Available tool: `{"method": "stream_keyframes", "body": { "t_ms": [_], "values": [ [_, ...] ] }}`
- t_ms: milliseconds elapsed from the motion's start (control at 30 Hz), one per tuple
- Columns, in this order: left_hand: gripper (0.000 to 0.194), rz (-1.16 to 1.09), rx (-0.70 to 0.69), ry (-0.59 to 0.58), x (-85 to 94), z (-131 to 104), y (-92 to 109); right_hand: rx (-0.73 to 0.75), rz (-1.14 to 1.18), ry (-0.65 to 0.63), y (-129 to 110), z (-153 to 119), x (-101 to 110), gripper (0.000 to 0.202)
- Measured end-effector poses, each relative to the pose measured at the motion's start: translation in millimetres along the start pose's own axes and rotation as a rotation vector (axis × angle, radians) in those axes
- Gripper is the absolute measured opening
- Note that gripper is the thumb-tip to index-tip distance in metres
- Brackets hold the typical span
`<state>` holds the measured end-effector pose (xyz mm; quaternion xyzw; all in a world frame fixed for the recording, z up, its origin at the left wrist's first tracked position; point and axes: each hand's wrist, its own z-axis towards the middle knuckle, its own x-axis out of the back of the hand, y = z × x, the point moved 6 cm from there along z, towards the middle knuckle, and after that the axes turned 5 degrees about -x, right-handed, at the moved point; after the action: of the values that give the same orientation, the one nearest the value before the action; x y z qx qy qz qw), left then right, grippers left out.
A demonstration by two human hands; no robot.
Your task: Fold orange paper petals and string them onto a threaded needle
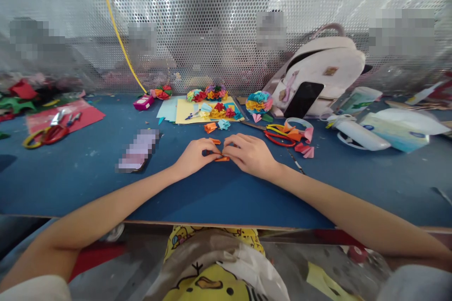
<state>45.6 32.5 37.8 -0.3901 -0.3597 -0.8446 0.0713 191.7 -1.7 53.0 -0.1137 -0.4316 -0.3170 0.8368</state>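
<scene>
Over the middle of the blue table, my left hand (197, 157) and my right hand (251, 154) meet fingertip to fingertip. Both are closed in a pinch on a small piece of folded orange paper (222, 159), whose ends stick out between and beside the fingers. Most of the paper is hidden by my fingers. Just beyond my hands lie an orange folded paper piece (210, 127) and a light blue one (223, 124). Red-handled scissors (280, 138) rest to the right of my right hand.
A phone (139, 150) lies left of my hands. Yellow paper sheets (181, 112) with paper flowers are behind them. A white backpack (325, 70) leans at the back right, beside a tissue pack (399, 129). More scissors (47, 135) lie far left on red paper (88, 112).
</scene>
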Motion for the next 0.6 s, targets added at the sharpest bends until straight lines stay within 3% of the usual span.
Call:
{"method": "stream_keyframes", "body": {
  "t_ms": [133,267,433,600],
  "values": [
    [0.012,0.050,0.007,0.009,-1.4,0.2,0.2,-0.009,0.042,0.000,1.7,-0.2,-1.4,0.020],
    [0.009,0.128,-0.008,-0.001,-1.4,-0.7,4.2,-0.148,0.222,-0.045,8.0,-1.6,-6.2,0.010],
    [0.009,0.344,-0.090,-0.034,-1.4,-0.8,10.3,-0.266,0.268,-0.092,11.4,-3.3,-11.1,0.010],
    [0.006,0.200,-0.027,-0.043,-2.9,-0.5,5.0,-0.171,0.202,-0.087,7.0,-3.4,-13.9,0.016]
  ]
}}
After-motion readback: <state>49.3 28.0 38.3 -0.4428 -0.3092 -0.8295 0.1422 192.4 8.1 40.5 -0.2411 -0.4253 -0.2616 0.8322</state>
